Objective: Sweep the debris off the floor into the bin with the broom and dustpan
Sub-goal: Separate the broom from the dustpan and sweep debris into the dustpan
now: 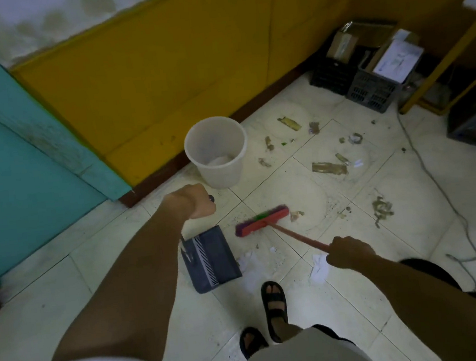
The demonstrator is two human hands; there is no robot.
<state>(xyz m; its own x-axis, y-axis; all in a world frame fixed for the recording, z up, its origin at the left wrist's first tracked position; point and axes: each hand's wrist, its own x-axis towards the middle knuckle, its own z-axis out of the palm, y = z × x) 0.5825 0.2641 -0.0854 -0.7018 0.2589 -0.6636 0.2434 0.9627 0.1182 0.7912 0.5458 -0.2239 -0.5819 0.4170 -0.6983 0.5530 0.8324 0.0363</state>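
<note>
One bin (pixel 220 172), one broom (pixel 261 220), one dustpan (pixel 210 259). Two hands: left hand (pixel 195 201), right hand (pixel 348 252). Two sandals (pixel 274 297). Three crates (pixel 374 94). Debris scraps (pixel 329 167): over a dozen.

Dustpan (pixel 211 259) sits on floor (pixel 66 286) just below left hand (pixel 195 201), which grips its handle. Broom (pixel 261 220) stands head-down on floor just right of dustpan, its shaft running back into right hand (pixel 348 252). Bin (pixel 216 151) is just beyond left hand, near wall (pixel 162 85). Debris (pixel 329 167) is scattered well beyond right hand. Paper scraps (pixel 319 268) lie just left of right hand. Crates (pixel 367 78) are far beyond right hand, in the corner.
</note>
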